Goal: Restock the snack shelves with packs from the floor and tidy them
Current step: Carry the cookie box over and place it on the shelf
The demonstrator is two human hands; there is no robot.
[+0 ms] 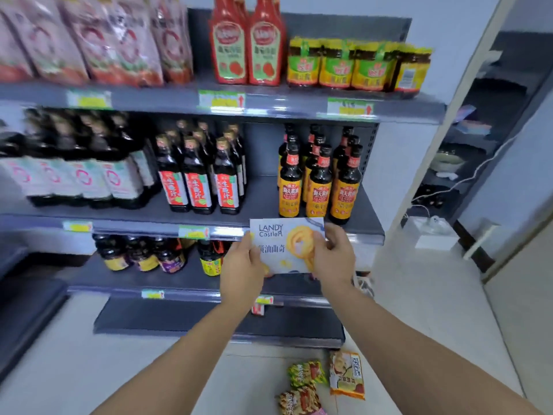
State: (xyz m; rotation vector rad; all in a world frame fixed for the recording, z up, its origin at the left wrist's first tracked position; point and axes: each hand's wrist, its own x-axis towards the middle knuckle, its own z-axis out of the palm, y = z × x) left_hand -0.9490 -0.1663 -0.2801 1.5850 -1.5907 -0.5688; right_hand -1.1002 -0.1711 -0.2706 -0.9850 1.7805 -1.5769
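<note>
I hold a white cookie box printed with a butter cookie in front of the shelves, at the level of the second shelf's front edge. My left hand grips its left end and my right hand grips its right end. On the floor near my feet lie several snack packs: a green and yellow pack, an orange pack and another pack at the bottom edge.
The grey shelf unit carries red pouches, ketchup bottles and yellow jars on top, dark sauce bottles below, small bottles lower still. A small red and white item sits by the low shelf edge. Another dark rack stands at the right.
</note>
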